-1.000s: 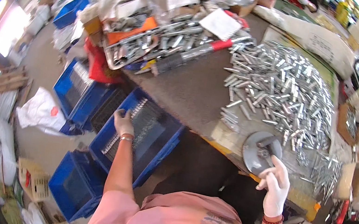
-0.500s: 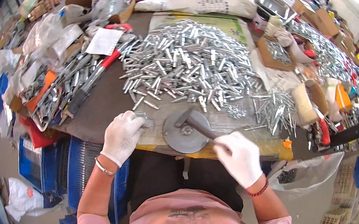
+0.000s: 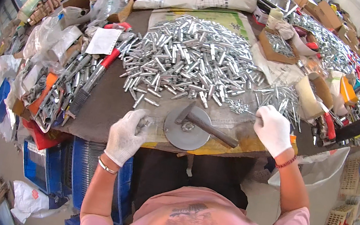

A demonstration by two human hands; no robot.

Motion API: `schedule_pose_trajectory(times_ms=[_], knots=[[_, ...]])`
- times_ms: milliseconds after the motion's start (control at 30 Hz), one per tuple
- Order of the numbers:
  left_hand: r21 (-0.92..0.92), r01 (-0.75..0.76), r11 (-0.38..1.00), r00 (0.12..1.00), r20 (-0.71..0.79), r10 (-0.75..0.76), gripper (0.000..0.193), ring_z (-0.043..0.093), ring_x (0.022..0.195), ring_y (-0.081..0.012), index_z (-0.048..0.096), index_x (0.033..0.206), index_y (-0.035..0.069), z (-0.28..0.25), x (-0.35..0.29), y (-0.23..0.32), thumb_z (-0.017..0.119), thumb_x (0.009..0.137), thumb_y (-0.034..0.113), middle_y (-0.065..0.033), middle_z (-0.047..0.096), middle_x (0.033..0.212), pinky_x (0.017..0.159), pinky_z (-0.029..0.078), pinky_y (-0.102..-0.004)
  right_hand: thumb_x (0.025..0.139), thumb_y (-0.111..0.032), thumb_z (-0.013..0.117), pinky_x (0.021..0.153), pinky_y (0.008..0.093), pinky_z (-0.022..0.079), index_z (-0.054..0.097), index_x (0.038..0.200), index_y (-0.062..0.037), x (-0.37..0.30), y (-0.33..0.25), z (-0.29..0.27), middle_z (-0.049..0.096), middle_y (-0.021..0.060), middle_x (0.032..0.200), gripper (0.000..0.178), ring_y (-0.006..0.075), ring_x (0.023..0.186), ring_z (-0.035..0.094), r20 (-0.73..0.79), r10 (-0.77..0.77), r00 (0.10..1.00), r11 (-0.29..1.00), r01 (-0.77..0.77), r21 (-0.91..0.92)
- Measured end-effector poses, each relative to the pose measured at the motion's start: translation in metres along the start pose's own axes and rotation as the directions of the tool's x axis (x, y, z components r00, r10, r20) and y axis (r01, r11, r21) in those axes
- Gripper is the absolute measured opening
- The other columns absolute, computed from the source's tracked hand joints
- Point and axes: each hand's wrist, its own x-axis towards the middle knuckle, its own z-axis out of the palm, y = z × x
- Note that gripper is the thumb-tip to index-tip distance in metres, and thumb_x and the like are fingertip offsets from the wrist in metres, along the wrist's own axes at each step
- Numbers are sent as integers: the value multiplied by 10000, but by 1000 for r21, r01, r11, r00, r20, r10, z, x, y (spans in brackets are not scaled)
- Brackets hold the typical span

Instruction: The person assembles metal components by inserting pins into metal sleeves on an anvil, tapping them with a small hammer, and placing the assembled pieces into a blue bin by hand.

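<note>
My left hand (image 3: 128, 136), in a white glove, is closed at the table's near edge, left of a round grey metal disc (image 3: 175, 136). A bit of grey metal shows at its fingertips, too small to name. Across the disc lies a hammer (image 3: 208, 127), its head near the disc's middle and its handle toward the right; no hand touches it. My right hand (image 3: 273, 133), also gloved, is closed in a pinch beside a small cluster of short metal pieces (image 3: 238, 106) and a heap of thin metal rods (image 3: 281, 99). What its fingertips hold is hard to see.
A large pile of metal tubes (image 3: 193, 58) covers the middle of the table. Long-handled tools with red grips (image 3: 111, 58) lie at left. At right stand an open carton of parts (image 3: 279, 47) and a cut container (image 3: 312, 93). Blue crates (image 3: 41, 168) sit below the table.
My right hand has let go of the hammer handle and moved right and away from me, to the small metal pieces. The hammer rests on the disc. My left hand has barely moved.
</note>
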Motion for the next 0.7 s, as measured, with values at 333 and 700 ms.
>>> schedule_pose_trajectory(times_ms=[333, 700], knots=[[-472, 129, 872, 990, 116, -83, 133, 705, 831, -149, 753, 1087, 16, 41, -16, 33, 724, 962, -21, -70, 738, 995, 736, 567, -290, 903, 0, 769, 790, 364, 607, 767, 947, -25, -18, -114, 33, 744, 96, 967, 51, 237, 900, 779, 138, -66, 988, 659, -61, 750], [-60, -185, 981, 983, 7, 186, 110, 698, 912, -312, 792, 994, 118, 44, -8, 31, 823, 892, 143, -70, 676, 958, 786, 566, -436, 807, -110, 771, 779, 419, 529, 701, 840, -144, -7, -120, 33, 623, 40, 891, 85, 274, 889, 655, -14, -391, 920, 906, 387, 169]])
